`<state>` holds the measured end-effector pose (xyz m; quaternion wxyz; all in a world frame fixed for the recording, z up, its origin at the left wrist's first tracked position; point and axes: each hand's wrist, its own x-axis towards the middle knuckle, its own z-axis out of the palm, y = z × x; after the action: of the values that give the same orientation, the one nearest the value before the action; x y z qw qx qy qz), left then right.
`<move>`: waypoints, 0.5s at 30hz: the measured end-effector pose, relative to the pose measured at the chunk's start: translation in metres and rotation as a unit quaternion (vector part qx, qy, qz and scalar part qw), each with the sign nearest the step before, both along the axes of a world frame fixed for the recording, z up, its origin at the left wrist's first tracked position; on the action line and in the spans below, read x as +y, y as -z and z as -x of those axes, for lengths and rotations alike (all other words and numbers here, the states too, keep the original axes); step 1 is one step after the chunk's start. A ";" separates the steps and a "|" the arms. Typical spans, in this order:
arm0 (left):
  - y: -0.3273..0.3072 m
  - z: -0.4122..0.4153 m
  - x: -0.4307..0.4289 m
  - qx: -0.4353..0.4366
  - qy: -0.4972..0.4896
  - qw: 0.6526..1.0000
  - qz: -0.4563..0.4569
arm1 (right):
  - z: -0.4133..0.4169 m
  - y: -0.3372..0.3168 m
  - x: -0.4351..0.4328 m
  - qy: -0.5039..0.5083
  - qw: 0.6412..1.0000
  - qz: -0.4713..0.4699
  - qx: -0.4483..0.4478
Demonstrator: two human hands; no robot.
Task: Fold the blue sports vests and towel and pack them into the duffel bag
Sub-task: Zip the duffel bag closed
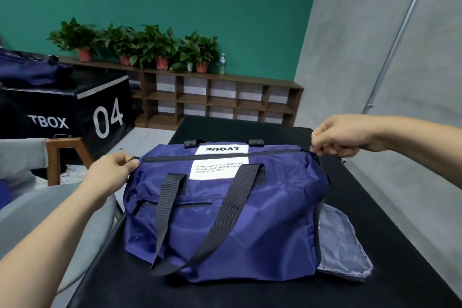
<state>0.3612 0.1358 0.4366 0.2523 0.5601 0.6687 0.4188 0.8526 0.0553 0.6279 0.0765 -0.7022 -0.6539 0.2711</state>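
Desk: What do I see of the person on your feed?

Operator: On my head camera, two bare hands: the left hand point(110, 172) and the right hand point(342, 139). Each joins a bare forearm, the left forearm point(50, 245) and the right forearm point(420, 137), uncovered right to the edge of my view.

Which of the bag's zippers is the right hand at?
The top zipper under the LVQUE label: the right hand pinches its pull at the right end. The front pocket zipper, lower down, is untouched.
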 end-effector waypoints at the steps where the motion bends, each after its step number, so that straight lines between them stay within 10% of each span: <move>1: 0.001 -0.001 0.000 0.001 0.002 1.000 0.000 | -0.005 0.002 -0.001 0.003 1.000 0.000 -0.004; 8: 0.002 -0.003 -0.003 0.019 -0.009 1.000 -0.012 | 0.022 0.006 -0.006 -0.066 0.931 -0.238 -0.268; 15: 0.000 -0.003 -0.007 0.021 -0.005 1.000 -0.010 | 0.114 0.029 -0.036 -0.301 0.864 -0.343 -0.211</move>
<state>0.3640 0.1292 0.4365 0.2307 0.5682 0.6721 0.4150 0.7382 0.0189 0.5985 0.0877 -0.4412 -0.8856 -0.1155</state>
